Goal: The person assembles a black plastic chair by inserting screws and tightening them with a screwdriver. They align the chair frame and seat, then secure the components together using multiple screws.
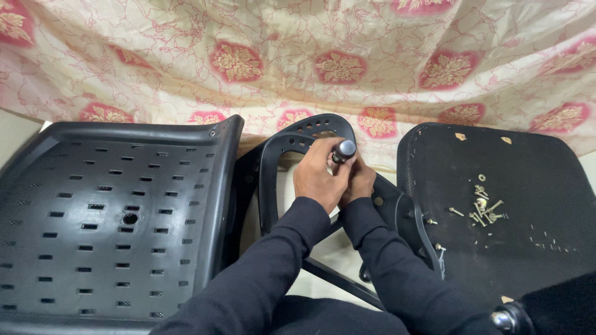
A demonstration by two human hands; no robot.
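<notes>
At frame centre, a screwdriver handle (pixel 343 150) is gripped by the closed left hand (pixel 316 177) and steadied by the right hand (pixel 359 182) – fingers curled – against a black armrest frame (pixel 282 146). Assembly appears unfinished – loose screws (pixel 483 209) are left on the seat pad (pixel 515 248), lower right; no containers are seen.

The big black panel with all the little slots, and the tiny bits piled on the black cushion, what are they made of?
The black slotted panel looks like moulded plastic: a smooth, faintly shiny surface with evenly shaped holes. The small screws and bolts look like metal, with a pale brassy or silvery glint. The black seat cushion under them seems fabric-covered, matte and slightly fuzzy.
</notes>
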